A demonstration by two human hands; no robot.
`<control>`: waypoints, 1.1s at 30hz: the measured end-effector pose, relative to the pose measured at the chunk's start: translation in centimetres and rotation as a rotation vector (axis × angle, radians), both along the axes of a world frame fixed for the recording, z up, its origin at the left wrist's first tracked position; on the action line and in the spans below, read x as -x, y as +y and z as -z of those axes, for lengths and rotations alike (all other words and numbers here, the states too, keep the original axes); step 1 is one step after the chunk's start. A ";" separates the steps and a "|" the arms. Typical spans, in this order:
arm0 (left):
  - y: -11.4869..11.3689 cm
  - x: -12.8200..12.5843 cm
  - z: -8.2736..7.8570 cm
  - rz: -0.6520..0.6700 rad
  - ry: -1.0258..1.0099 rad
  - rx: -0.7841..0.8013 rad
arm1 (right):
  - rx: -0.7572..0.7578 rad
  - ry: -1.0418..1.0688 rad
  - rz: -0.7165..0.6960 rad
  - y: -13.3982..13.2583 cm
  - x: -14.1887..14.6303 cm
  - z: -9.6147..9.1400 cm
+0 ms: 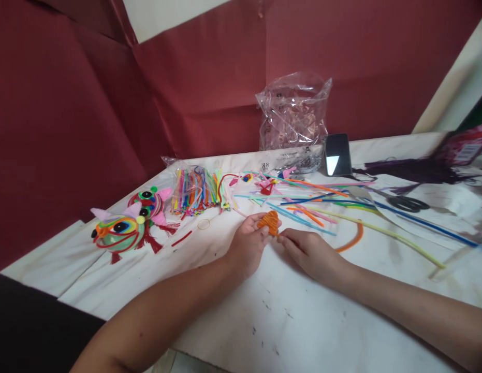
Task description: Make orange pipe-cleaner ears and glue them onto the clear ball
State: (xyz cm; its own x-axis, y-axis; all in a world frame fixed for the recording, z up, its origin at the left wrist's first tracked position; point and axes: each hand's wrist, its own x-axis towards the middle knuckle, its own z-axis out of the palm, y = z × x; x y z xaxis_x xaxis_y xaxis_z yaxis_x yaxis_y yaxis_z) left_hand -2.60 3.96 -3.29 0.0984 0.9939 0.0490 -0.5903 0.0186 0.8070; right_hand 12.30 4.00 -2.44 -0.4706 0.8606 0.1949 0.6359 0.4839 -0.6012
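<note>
We've an orange, ribbed, approx. teardrop-shaped fuzzy-stem piece (269,221) above the white marbled worktop (241,316); bare L hand (250,235) grip's closed on it, bare R hand (307,253) pinching its lower tip.

A small ribbed orange piece (270,219), apparently coiled pipe cleaner, is held partly covered between the hands (248,239).

Soft, muted light; slight blur
</note>
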 end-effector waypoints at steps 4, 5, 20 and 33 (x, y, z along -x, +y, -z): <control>-0.1 -0.1 -0.1 0.024 0.003 0.007 | 0.106 0.165 -0.024 0.5 0.2 0.2; -0.1 -0.1 -0.2 0.028 0.008 0.011 | 0.135 0.208 -0.012 0.5 0.2 0.4; -0.8 -0.7 -0.5 0.015 0.132 -0.066 | 0.407 0.462 0.028 0.5 0.3 0.4; -1.5 -1.0 -0.6 -0.095 0.439 -0.138 | 0.517 0.582 0.061 0.1 0.5 -0.1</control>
